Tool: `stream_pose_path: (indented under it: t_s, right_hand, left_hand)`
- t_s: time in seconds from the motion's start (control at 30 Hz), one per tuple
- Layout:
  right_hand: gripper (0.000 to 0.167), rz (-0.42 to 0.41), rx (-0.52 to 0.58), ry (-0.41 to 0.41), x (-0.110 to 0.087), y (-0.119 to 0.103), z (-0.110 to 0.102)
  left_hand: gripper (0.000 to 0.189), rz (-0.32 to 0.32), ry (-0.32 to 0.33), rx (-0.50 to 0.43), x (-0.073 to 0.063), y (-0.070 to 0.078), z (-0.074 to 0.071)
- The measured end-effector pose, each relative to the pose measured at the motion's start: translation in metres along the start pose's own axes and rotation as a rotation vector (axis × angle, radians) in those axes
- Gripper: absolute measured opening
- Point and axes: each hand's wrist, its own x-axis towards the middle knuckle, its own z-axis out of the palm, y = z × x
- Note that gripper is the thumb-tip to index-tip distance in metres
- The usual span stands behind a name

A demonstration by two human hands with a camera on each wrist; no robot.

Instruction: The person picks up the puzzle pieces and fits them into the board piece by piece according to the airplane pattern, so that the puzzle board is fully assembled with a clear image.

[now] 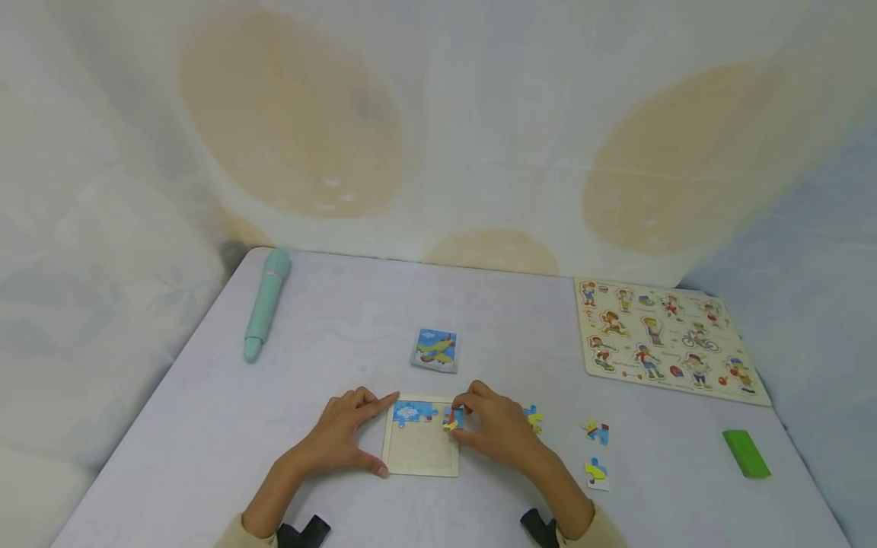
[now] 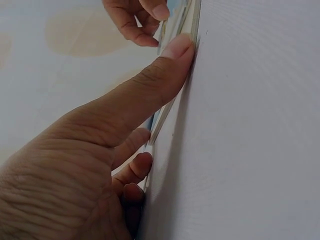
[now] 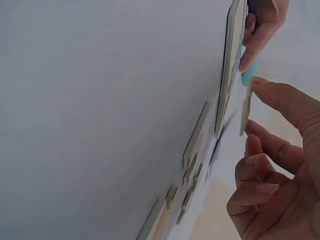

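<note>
A small square wooden puzzle tray [image 1: 419,453] lies in front of me, with blue sky pieces [image 1: 409,412] along its top left. My left hand [image 1: 346,431] rests at the tray's left side, thumb and index finger spread, their tips at its lower and upper left corners. Between thumb and index finger, my right hand [image 1: 505,430] pinches a puzzle piece [image 1: 451,419] with blue, red and yellow print over the tray's upper right. The right wrist view shows that piece [image 3: 246,111] edge-on, raised off the tray.
Loose puzzle pieces [image 1: 597,432] lie right of the tray, one partly behind my right hand. Beyond the tray is a small airplane picture [image 1: 435,350]. A mint-green microphone-shaped object [image 1: 266,304] lies far left. A figure puzzle board [image 1: 668,342] and green block [image 1: 746,454] are at right.
</note>
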Motion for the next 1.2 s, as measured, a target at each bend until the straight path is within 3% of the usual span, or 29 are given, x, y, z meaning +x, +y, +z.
stream_pose_path:
  t_s: [0.2, 0.47, 0.83, 1.07, 1.2]
  right_hand:
    - [0.032, -0.001, -0.061, -0.058, 0.007, -0.003, 0.004]
    - [0.036, 0.018, -0.095, -0.057, 0.013, -0.004, 0.01]
    - [0.038, 0.049, -0.047, -0.057, 0.017, -0.002, 0.017]
    - [0.045, 0.068, -0.075, -0.079, 0.012, -0.004, 0.013]
    - [0.048, 0.069, -0.131, -0.132, 0.004, -0.008, 0.007]
  left_hand:
    - [0.108, 0.0, 0.001, -0.003, 0.0, 0.0, -0.001]
    - [0.107, 0.002, 0.002, -0.011, 0.0, 0.0, 0.0]
    - [0.107, 0.002, 0.006, -0.013, 0.0, 0.0, 0.0]
    - [0.107, -0.003, 0.004, -0.009, 0.0, 0.0, 0.0]
    - [0.108, 0.006, 0.013, -0.006, 0.0, 0.001, 0.0]
